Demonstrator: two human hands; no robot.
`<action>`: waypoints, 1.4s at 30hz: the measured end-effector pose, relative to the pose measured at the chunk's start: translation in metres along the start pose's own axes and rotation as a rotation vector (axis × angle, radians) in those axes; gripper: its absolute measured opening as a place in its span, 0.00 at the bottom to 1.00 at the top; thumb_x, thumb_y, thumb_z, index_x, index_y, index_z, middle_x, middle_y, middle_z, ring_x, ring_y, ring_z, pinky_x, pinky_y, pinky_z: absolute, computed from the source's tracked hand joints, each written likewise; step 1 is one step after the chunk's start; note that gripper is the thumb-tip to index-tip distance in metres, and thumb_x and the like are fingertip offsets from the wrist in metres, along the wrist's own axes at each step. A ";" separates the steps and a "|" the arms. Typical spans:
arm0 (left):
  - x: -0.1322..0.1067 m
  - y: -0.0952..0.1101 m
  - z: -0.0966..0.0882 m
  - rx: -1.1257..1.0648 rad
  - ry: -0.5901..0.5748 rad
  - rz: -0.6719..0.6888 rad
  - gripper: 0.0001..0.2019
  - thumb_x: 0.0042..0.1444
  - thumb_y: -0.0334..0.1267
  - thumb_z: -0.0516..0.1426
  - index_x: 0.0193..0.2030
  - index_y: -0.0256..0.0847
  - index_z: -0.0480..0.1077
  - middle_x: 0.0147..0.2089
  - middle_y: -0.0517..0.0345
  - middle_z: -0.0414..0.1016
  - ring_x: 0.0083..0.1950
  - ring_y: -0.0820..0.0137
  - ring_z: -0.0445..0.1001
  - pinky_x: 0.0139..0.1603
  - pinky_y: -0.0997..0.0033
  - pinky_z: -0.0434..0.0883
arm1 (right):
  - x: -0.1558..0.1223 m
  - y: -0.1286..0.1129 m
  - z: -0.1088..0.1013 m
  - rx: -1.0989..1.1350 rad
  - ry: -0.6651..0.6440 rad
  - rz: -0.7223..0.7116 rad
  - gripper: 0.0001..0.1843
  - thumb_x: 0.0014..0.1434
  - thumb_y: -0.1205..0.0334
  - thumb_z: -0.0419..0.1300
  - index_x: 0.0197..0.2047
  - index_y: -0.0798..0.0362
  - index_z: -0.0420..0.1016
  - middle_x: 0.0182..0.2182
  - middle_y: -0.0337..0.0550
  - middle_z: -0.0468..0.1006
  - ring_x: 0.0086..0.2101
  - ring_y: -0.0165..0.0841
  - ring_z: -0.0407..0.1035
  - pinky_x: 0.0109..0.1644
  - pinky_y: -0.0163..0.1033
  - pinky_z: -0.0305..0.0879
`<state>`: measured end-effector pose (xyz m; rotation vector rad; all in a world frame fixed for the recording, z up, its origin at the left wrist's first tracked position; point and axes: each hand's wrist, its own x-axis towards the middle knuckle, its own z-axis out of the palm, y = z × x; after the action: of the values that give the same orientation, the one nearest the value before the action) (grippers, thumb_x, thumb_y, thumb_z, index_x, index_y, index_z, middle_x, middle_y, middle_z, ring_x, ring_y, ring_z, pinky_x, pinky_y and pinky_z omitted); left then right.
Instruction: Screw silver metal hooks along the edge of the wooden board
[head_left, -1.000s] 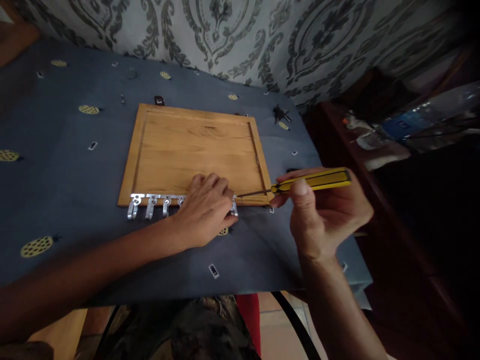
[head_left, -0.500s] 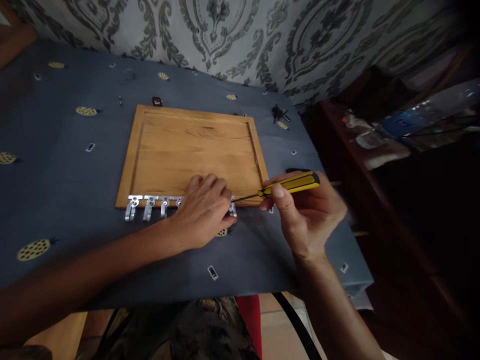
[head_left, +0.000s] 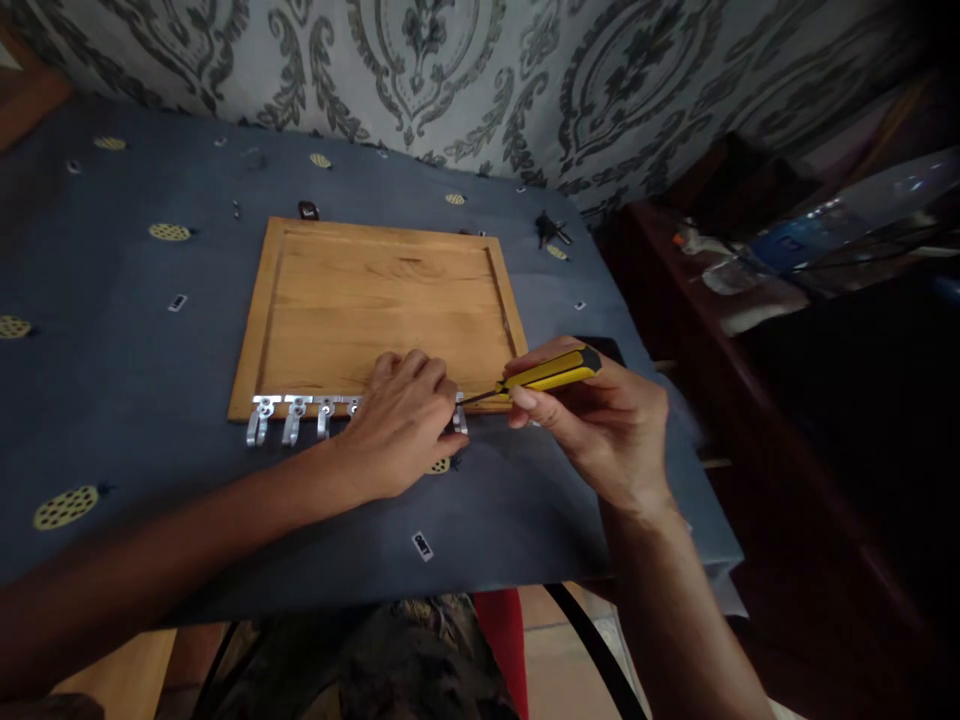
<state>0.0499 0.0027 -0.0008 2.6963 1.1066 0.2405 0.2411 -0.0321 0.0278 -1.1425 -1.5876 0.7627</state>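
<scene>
A wooden board (head_left: 390, 300) with a raised frame lies flat on the table. Along its near edge runs a silver hook rail (head_left: 298, 408) with several hooks hanging over the side. My left hand (head_left: 405, 420) is closed over the right part of the rail, fingers bent on the board and thumb by the near edge; it covers some hooks. My right hand (head_left: 607, 420) grips a yellow and black screwdriver (head_left: 551, 372) by its handle. The shaft slants down left, its tip beside my left thumb at the rail's right end; the exact contact point is hidden.
A dark blue cloth with pineapple prints (head_left: 135, 380) covers the table. Keys (head_left: 551, 230) lie at the back right, and a small dark item (head_left: 308, 210) sits behind the board. A plastic bottle (head_left: 810, 235) rests on the dark furniture to the right. Patterned wallpaper rises behind.
My right hand has turned and shifted left, bringing the screwdriver handle left while its tip stays near the rail's right end. My left hand keeps its place on the rail.
</scene>
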 end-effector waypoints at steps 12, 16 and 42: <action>0.000 0.002 -0.005 -0.007 -0.056 -0.025 0.17 0.63 0.47 0.65 0.49 0.34 0.76 0.52 0.44 0.76 0.58 0.50 0.70 0.58 0.47 0.67 | 0.011 0.013 0.021 -0.049 0.120 -0.102 0.16 0.58 0.52 0.73 0.30 0.49 0.72 0.25 0.33 0.70 0.21 0.26 0.66 0.23 0.35 0.66; 0.000 0.002 -0.006 0.003 -0.043 -0.014 0.16 0.63 0.47 0.65 0.46 0.34 0.77 0.49 0.45 0.75 0.56 0.50 0.70 0.56 0.49 0.67 | 0.005 0.017 0.023 -0.015 0.346 -0.157 0.14 0.63 0.49 0.68 0.34 0.48 0.75 0.27 0.35 0.75 0.20 0.27 0.69 0.21 0.36 0.66; -0.001 0.000 -0.001 0.001 -0.007 0.004 0.16 0.62 0.46 0.65 0.46 0.34 0.76 0.48 0.47 0.75 0.55 0.52 0.70 0.56 0.50 0.66 | -0.004 0.021 0.020 0.050 0.199 0.010 0.10 0.61 0.53 0.69 0.37 0.49 0.78 0.33 0.37 0.80 0.23 0.27 0.74 0.28 0.36 0.76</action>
<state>0.0486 0.0018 0.0000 2.6978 1.0998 0.2306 0.2292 -0.0275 0.0017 -1.1540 -1.3909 0.6693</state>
